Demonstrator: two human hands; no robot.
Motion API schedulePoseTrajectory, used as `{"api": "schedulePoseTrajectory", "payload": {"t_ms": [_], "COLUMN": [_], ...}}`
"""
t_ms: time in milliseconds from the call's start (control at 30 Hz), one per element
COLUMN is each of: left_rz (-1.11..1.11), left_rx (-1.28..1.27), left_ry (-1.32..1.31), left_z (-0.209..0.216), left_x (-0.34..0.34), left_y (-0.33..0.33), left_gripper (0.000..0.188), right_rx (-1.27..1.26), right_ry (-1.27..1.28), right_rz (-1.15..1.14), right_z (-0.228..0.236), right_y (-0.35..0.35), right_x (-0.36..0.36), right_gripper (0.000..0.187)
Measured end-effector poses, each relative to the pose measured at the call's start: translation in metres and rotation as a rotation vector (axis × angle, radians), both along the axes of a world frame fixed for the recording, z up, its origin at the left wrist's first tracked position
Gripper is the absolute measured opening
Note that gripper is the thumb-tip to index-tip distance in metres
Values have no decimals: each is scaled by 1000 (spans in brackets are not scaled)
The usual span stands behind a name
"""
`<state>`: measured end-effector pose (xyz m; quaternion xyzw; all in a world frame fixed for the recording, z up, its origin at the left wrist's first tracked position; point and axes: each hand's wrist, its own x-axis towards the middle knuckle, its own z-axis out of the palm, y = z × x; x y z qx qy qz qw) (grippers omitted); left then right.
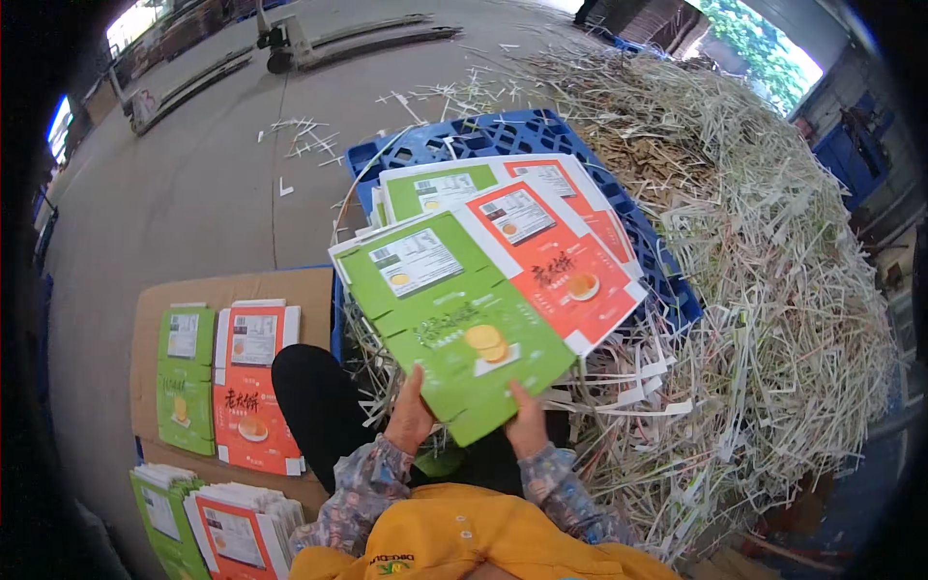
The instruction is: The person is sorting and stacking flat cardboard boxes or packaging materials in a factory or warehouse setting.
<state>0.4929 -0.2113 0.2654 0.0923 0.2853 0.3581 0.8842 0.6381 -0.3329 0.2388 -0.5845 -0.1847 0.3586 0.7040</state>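
Observation:
My left hand (411, 422) is closed on the near left edge of a green printed cardboard box blank (435, 314). My right hand (525, 421) grips its near right edge, thumb on the printed face. The blank tilts up over a stack, with cut slits along its left side and a picture of round cakes. Against its right side lies a red printed blank (556, 266) with white edges; whether the two are joined I cannot tell. Beneath them, more green sheets (445, 186) and red sheets (580, 198) lie on a blue plastic pallet (512, 130).
On brown cardboard (159, 300) at left lie a green stack (184, 377) and a red stack (259, 387), with more stacks (232, 527) nearer. A large heap of paper strips (773, 290) rises at right. A pallet jack (290, 48) stands far left.

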Motion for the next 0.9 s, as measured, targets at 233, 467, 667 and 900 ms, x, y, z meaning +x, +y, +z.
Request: {"api": "schedulePoseTrajectory", "payload": {"t_ms": [233, 467, 667, 900], "left_rz": [-46, -69, -92, -73], "left_rx": [39, 143, 183, 268], "left_ry": [251, 285, 322, 477], "left_z": [-36, -24, -20, 1], "left_x": [-13, -24, -58, -55], "left_y": [24, 40, 47, 50], "left_gripper": [34, 35, 37, 31], "right_rx": [-368, -415, 295, -151], "right_ry": [159, -299, 500, -200], "right_rz": [186, -509, -324, -219], "right_z": [38, -16, -9, -16], "right_y": [-11, -7, 27, 48], "right_x": [38, 142, 153, 156], "right_gripper": [32, 29, 45, 28]}}
